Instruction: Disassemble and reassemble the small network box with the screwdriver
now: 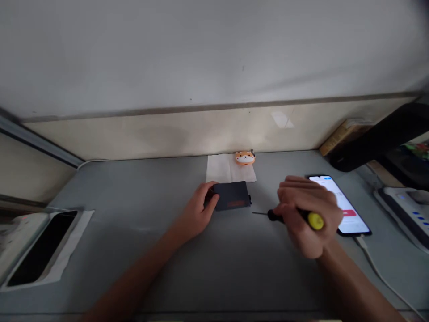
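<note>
A dark, flat rectangular box (232,195) with a faint reddish label sits near the middle of the grey table. My left hand (200,208) grips its left end, thumb on the near side and fingers behind. A small black part sticks out of the box's right end. My right hand (306,214) is wrapped round a screwdriver (315,221) with a black and yellow handle. Its thin shaft points left, and the tip is close to the box's right end, apparently apart from it.
Behind the box, an orange animal-faced case (245,158) rests on white paper (219,167). A lit phone (338,203) with a white cable lies right, near a power strip (407,214) and a black cylinder (378,136). At left, a dark phone (43,248) lies on paper.
</note>
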Action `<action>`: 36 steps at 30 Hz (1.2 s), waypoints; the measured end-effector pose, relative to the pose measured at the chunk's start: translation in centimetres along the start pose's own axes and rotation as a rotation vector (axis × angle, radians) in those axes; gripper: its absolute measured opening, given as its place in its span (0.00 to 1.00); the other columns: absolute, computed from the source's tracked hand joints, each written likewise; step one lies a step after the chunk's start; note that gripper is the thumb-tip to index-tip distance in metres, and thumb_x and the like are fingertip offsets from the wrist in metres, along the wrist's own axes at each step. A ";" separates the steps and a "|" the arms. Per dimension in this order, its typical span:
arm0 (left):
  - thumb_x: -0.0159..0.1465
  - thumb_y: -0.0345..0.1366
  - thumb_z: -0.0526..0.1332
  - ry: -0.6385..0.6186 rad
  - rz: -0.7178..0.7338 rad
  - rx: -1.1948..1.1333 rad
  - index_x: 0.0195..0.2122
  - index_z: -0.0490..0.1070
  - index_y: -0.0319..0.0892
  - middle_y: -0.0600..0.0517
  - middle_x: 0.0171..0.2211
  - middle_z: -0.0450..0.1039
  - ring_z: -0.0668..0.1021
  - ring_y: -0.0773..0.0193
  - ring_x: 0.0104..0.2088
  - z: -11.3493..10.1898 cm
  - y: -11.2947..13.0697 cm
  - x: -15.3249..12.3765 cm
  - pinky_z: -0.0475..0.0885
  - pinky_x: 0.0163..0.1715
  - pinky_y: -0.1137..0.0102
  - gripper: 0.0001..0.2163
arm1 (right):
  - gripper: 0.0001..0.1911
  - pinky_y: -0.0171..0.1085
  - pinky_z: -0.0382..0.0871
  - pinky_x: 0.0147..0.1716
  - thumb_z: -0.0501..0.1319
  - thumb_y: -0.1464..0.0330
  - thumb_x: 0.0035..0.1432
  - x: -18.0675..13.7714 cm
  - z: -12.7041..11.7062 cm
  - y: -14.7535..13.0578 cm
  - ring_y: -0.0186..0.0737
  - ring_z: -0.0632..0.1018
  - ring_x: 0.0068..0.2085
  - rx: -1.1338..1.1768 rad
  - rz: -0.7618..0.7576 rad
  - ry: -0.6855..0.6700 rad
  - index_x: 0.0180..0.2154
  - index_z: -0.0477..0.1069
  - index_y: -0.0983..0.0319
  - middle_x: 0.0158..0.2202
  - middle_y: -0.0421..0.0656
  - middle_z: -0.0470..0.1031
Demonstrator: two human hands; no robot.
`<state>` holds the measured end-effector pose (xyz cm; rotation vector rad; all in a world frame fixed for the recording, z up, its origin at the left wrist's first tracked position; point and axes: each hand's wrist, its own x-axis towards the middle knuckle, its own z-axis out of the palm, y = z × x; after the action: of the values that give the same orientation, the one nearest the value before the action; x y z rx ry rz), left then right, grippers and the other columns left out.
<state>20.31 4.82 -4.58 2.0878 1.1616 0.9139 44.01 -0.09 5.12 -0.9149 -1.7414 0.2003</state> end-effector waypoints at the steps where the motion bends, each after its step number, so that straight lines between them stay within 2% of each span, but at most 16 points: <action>1: 0.74 0.38 0.53 -0.005 0.007 0.001 0.57 0.66 0.42 0.45 0.48 0.73 0.79 0.59 0.47 0.0 0.1 0.0 0.75 0.51 0.61 0.13 | 0.15 0.40 0.48 0.22 0.56 0.75 0.51 -0.1 0.4 -0.3 0.33 0.55 0.18 -0.014 -0.058 -0.083 0.16 0.56 0.57 0.14 0.36 0.54; 4: 0.74 0.38 0.53 -0.038 0.007 0.009 0.56 0.67 0.43 0.45 0.50 0.71 0.78 0.60 0.48 0.0 0.3 0.1 0.75 0.51 0.63 0.12 | 0.15 0.39 0.45 0.20 0.55 0.77 0.47 -0.5 1.5 0.0 0.32 0.51 0.18 -0.073 -0.164 -0.185 0.19 0.52 0.57 0.14 0.34 0.51; 9: 0.73 0.38 0.54 -0.092 -0.017 0.015 0.55 0.69 0.45 0.47 0.49 0.70 0.77 0.60 0.45 -0.2 0.3 0.3 0.75 0.50 0.63 0.12 | 0.15 0.39 0.48 0.20 0.53 0.77 0.51 -1.1 2.1 1.4 0.32 0.51 0.18 -0.085 -0.173 -0.150 0.22 0.48 0.56 0.16 0.33 0.49; 13: 0.72 0.38 0.55 -0.088 -0.017 0.009 0.54 0.69 0.46 0.48 0.48 0.69 0.77 0.62 0.43 -0.1 0.4 0.1 0.76 0.47 0.65 0.11 | 0.16 0.38 0.50 0.20 0.53 0.78 0.52 -1.3 2.2 1.8 0.32 0.52 0.19 -0.040 -0.137 -0.150 0.22 0.47 0.56 0.17 0.33 0.49; 18: 0.73 0.36 0.55 -0.038 0.051 0.072 0.55 0.67 0.46 0.47 0.51 0.67 0.77 0.62 0.44 -0.1 0.3 -0.2 0.76 0.49 0.64 0.11 | 0.15 0.36 0.56 0.21 0.53 0.77 0.58 -2.0 3.7 1.8 0.32 0.59 0.19 0.062 -0.094 -0.118 0.22 0.55 0.57 0.17 0.34 0.57; 21: 0.73 0.35 0.54 -0.001 0.138 0.145 0.56 0.66 0.47 0.45 0.52 0.67 0.75 0.59 0.51 -0.7 0.3 -0.1 0.74 0.55 0.61 0.12 | 0.14 0.36 0.60 0.21 0.54 0.76 0.60 -2.3 4.5 1.5 0.32 0.63 0.19 0.076 -0.089 -0.149 0.23 0.60 0.57 0.17 0.35 0.63; 24: 0.72 0.33 0.55 0.005 0.268 0.170 0.51 0.70 0.45 0.45 0.49 0.68 0.75 0.58 0.52 -1.6 0.5 0.0 0.74 0.54 0.61 0.09 | 0.14 0.35 0.60 0.21 0.55 0.75 0.61 -2.3 4.6 1.4 0.31 0.64 0.19 0.081 -0.076 -0.152 0.23 0.63 0.58 0.17 0.35 0.65; 27: 0.71 0.34 0.57 -0.067 0.376 0.158 0.45 0.73 0.43 0.46 0.45 0.71 0.77 0.60 0.45 -2.4 1.1 0.0 0.76 0.47 0.64 0.06 | 0.15 0.34 0.60 0.21 0.55 0.75 0.61 -2.3 4.3 1.5 0.31 0.67 0.19 0.128 0.021 -0.111 0.22 0.66 0.59 0.17 0.36 0.68; 31: 0.70 0.41 0.61 -0.176 0.472 0.168 0.44 0.75 0.43 0.46 0.42 0.75 0.79 0.59 0.42 -2.5 1.7 -0.4 0.76 0.44 0.63 0.08 | 0.17 0.34 0.60 0.21 0.55 0.73 0.59 -2.3 4.0 2.2 0.31 0.69 0.20 0.203 0.305 0.026 0.19 0.69 0.59 0.17 0.36 0.69; 36: 0.73 0.39 0.59 -0.140 0.497 0.158 0.41 0.78 0.42 0.48 0.37 0.77 0.79 0.63 0.36 -1.6 1.2 -0.4 0.75 0.39 0.68 0.09 | 0.16 0.34 0.58 0.20 0.57 0.66 0.56 -2.0 4.0 3.3 0.32 0.67 0.20 0.314 0.568 0.199 0.17 0.70 0.59 0.17 0.38 0.66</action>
<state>19.48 4.22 -2.83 2.5853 0.6679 0.8910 42.26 2.11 0.27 -1.1304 -1.1908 0.7075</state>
